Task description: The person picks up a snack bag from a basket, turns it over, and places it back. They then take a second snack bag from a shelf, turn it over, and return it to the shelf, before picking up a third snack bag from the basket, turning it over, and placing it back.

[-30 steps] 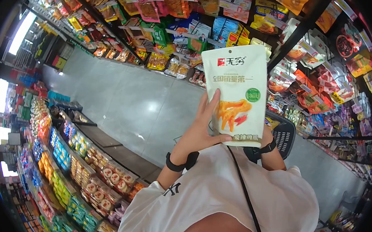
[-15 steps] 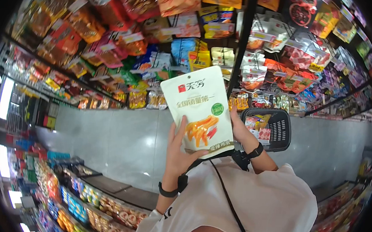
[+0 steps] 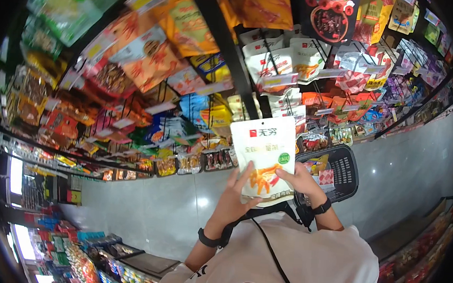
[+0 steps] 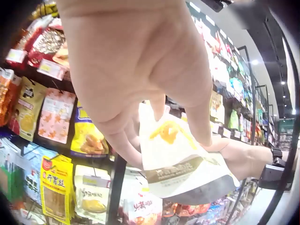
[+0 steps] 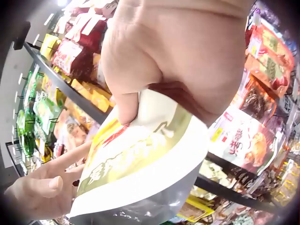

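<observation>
A white snack pouch (image 3: 262,152) with a picture of orange chicken feet and a round green badge is held upright before the chest in the head view. My left hand (image 3: 231,204) grips its lower left side, with fingers and thumb spread over the front. On the opposite side my right hand (image 3: 305,181) pinches the edge, its thumb on the printed front and its other fingers hidden behind. The left wrist view shows the pouch's brown lower band (image 4: 180,171) below the left palm (image 4: 136,56). In the right wrist view, the right thumb (image 5: 125,108) presses on the pouch front.
Behind the pouch, racks hold hanging snack bags, among them similar white pouches (image 3: 276,66). A black shopping basket (image 3: 346,173) with several packs in it stands on the grey floor (image 3: 174,211) beside my right hand. A dark rack post (image 3: 228,41) rises near the pouch top.
The head view has swung to the right along the racks. My right hand, mostly behind the pouch before, now has its thumb on the front. The pouch stands straighter than half a second ago.
</observation>
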